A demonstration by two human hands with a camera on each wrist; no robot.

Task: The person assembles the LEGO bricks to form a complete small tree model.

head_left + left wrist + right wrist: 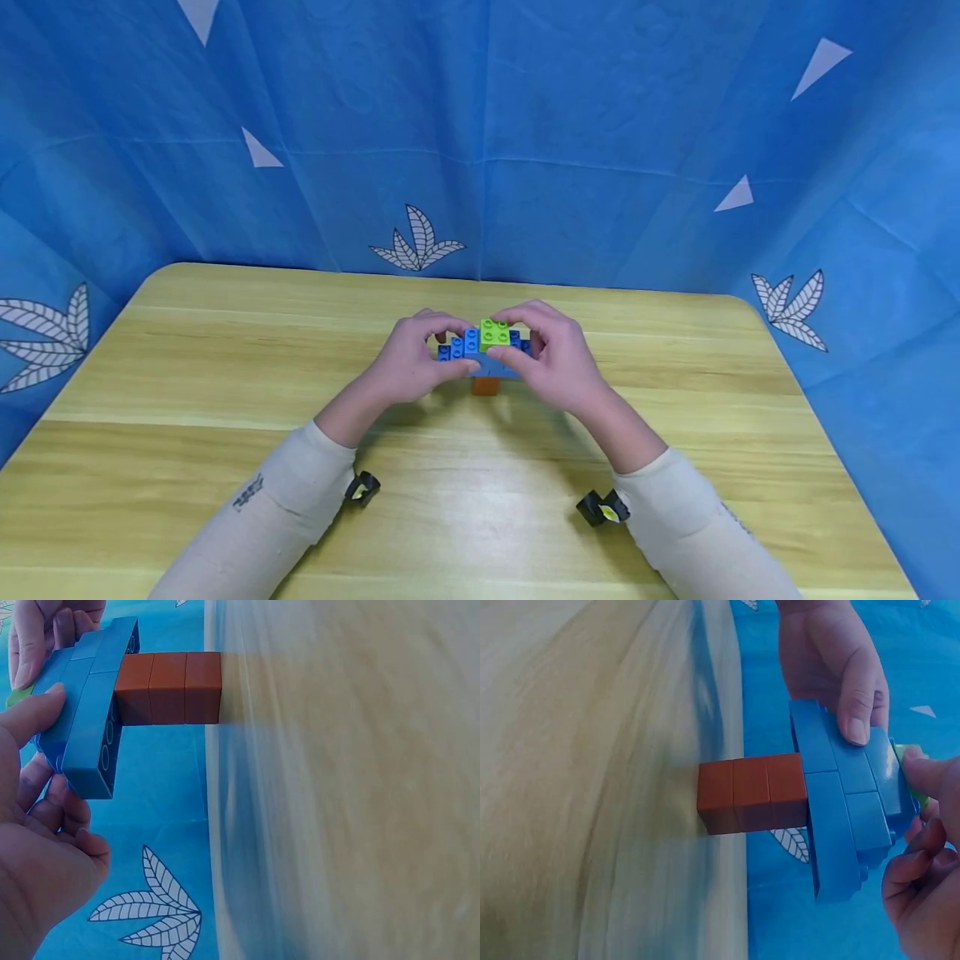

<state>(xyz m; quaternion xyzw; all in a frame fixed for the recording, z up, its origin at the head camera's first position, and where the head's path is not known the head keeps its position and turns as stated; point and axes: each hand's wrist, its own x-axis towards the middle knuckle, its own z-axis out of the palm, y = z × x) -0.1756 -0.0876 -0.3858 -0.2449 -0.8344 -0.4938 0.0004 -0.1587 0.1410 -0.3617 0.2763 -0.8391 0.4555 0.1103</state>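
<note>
A toy-brick build stands at the middle of the table. Its base is a column of orange-brown bricks (169,688), several high, with stepped layers of blue bricks (829,802) widening out above it. On the top sits a lime green brick (494,334) with studs facing up. My left hand (416,358) grips the left side of the blue layers, thumb on the near face and fingers behind. From the right, my right hand (555,354) pinches the green brick between thumb and forefinger, right over the top blue layer.
The build rests on a wood-grain table (480,517). A blue cloth (600,125) with white leaf and triangle prints hangs behind and at both sides. Small black devices (363,487) sit at the pale sleeves (300,483).
</note>
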